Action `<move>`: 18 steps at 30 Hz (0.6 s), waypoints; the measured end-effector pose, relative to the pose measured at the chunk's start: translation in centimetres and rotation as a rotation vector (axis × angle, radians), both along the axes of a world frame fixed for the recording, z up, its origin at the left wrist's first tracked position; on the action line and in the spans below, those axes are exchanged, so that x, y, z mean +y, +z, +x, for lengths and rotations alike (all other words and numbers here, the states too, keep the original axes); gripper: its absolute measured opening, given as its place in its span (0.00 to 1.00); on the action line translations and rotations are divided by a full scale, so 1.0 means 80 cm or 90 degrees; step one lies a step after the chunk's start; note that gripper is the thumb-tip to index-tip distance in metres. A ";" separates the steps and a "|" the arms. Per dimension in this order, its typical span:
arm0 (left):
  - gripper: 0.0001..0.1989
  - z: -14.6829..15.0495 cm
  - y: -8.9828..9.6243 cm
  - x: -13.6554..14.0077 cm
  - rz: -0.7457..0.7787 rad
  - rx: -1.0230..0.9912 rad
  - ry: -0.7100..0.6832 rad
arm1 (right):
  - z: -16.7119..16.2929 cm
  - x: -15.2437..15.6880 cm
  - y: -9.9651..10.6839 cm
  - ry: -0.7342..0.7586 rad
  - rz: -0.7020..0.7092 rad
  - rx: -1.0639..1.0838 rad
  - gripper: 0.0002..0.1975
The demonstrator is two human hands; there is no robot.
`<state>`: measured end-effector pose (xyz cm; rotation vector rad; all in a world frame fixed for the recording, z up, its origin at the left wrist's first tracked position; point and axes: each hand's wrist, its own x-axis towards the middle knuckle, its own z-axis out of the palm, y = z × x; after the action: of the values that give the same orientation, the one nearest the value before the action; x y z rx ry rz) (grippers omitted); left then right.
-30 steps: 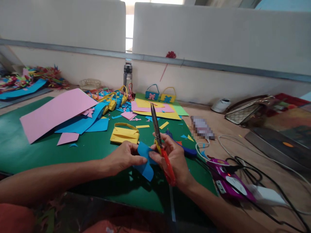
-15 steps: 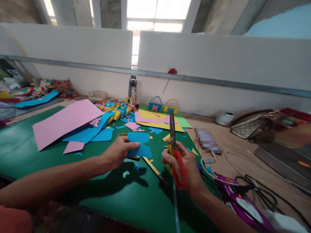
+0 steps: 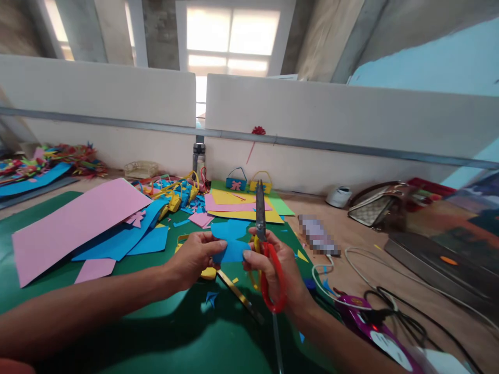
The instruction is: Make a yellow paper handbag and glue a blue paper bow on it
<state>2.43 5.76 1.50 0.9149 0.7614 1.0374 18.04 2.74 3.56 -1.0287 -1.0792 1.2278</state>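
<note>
My left hand (image 3: 195, 255) pinches a blue paper cut-out (image 3: 232, 240) shaped like a bow, held up above the green mat (image 3: 70, 259). My right hand (image 3: 278, 270) grips red-and-yellow scissors (image 3: 265, 244), blades pointing up and closed, and its fingertips also touch the right edge of the blue cut-out. A yellow folded paper piece (image 3: 208, 272) lies on the mat just under my left hand. A small blue scrap (image 3: 211, 297) sits on the mat below the hands.
A large pink sheet (image 3: 74, 223) and blue sheets (image 3: 128, 239) lie to the left. Small paper bags (image 3: 249, 183) stand by the white partition, with yellow and pink sheets in front. A purple device (image 3: 374, 332), cables (image 3: 393, 306) and a handbag (image 3: 380, 208) occupy the right.
The blue cut-out was being cut a second ago, then held away by my left hand alone; now both hands have come together on it again. The camera tilted upward.
</note>
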 end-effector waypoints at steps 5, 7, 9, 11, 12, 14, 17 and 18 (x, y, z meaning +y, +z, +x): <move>0.14 0.001 -0.004 0.011 -0.016 -0.014 -0.022 | 0.004 0.005 -0.005 -0.017 -0.021 -0.001 0.21; 0.14 0.003 -0.004 0.014 -0.017 -0.013 -0.033 | 0.003 0.008 -0.007 -0.014 -0.028 0.008 0.22; 0.15 0.005 -0.003 0.015 -0.025 -0.011 -0.030 | 0.003 0.011 -0.009 -0.008 -0.029 0.011 0.22; 0.15 0.004 -0.002 0.017 -0.038 -0.011 -0.016 | 0.004 0.013 -0.008 -0.001 -0.034 -0.006 0.23; 0.15 0.003 -0.001 0.018 -0.044 -0.013 -0.009 | 0.006 0.013 -0.007 0.005 -0.040 -0.027 0.23; 0.14 0.000 0.001 0.021 -0.052 -0.015 0.005 | 0.013 0.010 -0.005 0.015 -0.052 -0.094 0.24; 0.12 -0.009 0.006 0.029 -0.062 -0.001 0.022 | 0.031 -0.003 -0.002 0.033 -0.048 -0.178 0.25; 0.11 -0.011 0.007 0.032 -0.065 0.006 0.022 | 0.038 -0.008 -0.001 0.042 -0.042 -0.180 0.26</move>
<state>1.52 8.35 2.08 0.8223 0.8336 1.0155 21.10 2.11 3.44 -1.2532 -1.3044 1.2010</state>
